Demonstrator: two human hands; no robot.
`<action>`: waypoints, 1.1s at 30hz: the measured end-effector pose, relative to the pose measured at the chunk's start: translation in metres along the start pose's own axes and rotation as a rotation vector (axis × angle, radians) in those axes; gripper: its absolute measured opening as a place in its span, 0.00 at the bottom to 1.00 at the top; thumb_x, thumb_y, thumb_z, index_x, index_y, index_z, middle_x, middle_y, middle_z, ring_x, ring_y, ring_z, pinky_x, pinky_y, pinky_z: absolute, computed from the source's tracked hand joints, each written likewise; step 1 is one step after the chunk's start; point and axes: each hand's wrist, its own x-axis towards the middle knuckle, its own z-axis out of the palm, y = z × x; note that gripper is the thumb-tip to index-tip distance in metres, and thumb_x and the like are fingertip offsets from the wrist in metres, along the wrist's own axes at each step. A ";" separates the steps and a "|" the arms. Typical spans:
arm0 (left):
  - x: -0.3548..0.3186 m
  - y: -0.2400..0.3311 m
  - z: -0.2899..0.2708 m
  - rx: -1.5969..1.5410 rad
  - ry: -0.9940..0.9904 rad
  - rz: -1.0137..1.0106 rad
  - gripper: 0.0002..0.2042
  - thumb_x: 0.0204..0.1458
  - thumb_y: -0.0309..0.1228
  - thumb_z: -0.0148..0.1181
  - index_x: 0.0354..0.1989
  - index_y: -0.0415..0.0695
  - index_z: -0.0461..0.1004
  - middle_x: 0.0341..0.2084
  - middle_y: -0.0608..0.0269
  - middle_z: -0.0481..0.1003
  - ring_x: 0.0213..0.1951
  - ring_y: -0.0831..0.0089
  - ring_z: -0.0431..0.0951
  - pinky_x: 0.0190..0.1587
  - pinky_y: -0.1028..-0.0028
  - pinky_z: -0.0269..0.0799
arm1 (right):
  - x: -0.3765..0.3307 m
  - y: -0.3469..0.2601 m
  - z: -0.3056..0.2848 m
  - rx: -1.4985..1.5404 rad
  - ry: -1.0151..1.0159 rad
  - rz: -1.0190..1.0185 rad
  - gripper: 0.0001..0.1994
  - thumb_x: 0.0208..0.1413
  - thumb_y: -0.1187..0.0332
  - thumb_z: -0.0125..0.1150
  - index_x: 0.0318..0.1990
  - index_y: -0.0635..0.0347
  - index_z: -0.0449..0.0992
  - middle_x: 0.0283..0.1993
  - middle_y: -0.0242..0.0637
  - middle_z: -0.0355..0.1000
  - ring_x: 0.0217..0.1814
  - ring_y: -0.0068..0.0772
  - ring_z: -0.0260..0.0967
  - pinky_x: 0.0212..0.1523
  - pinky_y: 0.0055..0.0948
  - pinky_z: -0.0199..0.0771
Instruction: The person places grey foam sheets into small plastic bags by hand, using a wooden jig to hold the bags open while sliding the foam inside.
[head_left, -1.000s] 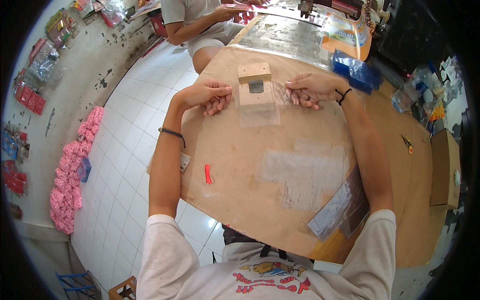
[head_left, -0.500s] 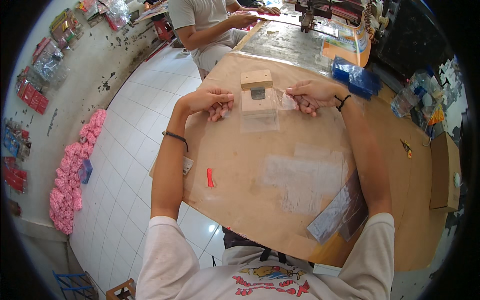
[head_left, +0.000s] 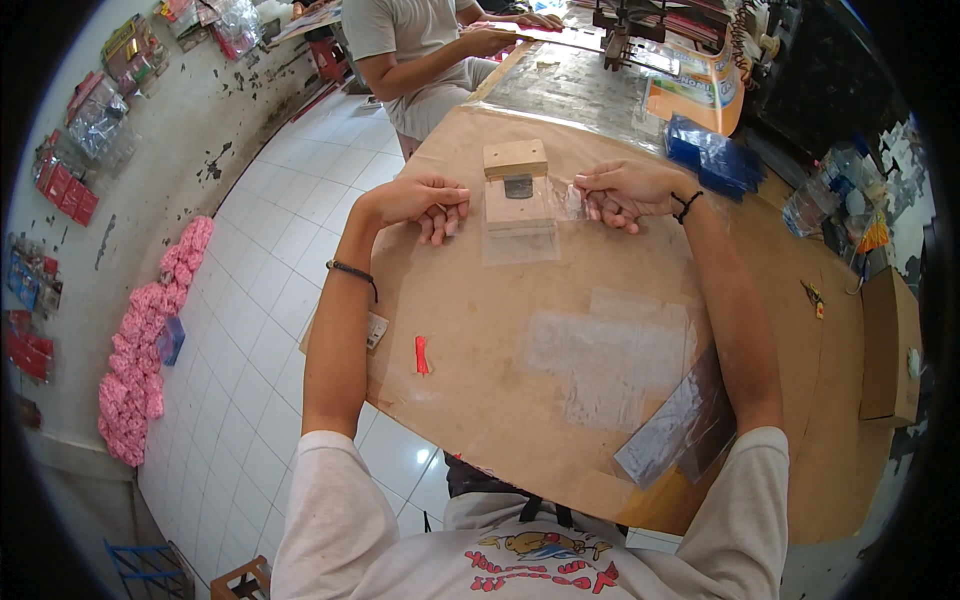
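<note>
A small wooden block jig (head_left: 515, 155) with a dark metal plate (head_left: 518, 187) set in it stands on the brown-covered table. Clear plastic film (head_left: 520, 246) lies at its near edge and sticks out toward me. Left of the jig, apart from it, my left hand (head_left: 432, 208) is closed in a pinch; what its fingertips hold, if anything, is too small to make out. Just right of the jig, my right hand (head_left: 630, 194) pinches a small piece of clear plastic film (head_left: 573, 202) between thumb and forefinger, its other fingers curled below.
Clear plastic sheets (head_left: 610, 350) and a grey strip (head_left: 665, 425) lie nearer me. A red piece (head_left: 421, 355) is at left. Blue plastic packs (head_left: 712, 155) and a machine (head_left: 618, 40) stand beyond. Another person (head_left: 415, 60) sits at the far left. A cardboard box (head_left: 890, 345) stands right.
The film in my right hand looks narrower and sits closer to the fingertips. Both hands stay almost in place beside the jig; the whole view shifts very slightly.
</note>
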 end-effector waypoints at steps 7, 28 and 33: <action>-0.002 0.004 0.002 -0.004 0.005 -0.017 0.15 0.69 0.37 0.45 0.33 0.41 0.72 0.20 0.63 0.77 0.19 0.75 0.80 0.17 0.80 0.73 | 0.001 0.001 -0.001 0.018 -0.015 -0.004 0.15 0.71 0.56 0.47 0.38 0.58 0.68 0.28 0.32 0.72 0.17 0.18 0.68 0.11 0.20 0.70; -0.009 -0.006 -0.011 -0.083 0.077 0.061 0.15 0.66 0.37 0.52 0.51 0.36 0.69 0.25 0.62 0.77 0.23 0.75 0.81 0.23 0.80 0.76 | 0.000 0.002 -0.003 -0.056 -0.013 -0.018 0.15 0.71 0.56 0.47 0.42 0.58 0.68 0.29 0.32 0.72 0.19 0.15 0.68 0.13 0.20 0.73; -0.009 -0.007 -0.013 -0.072 0.103 0.070 0.15 0.64 0.37 0.55 0.47 0.36 0.73 0.24 0.63 0.77 0.22 0.78 0.79 0.23 0.81 0.75 | 0.004 0.005 -0.006 -0.089 -0.055 -0.047 0.14 0.70 0.57 0.48 0.38 0.58 0.68 0.30 0.31 0.73 0.20 0.14 0.69 0.14 0.18 0.74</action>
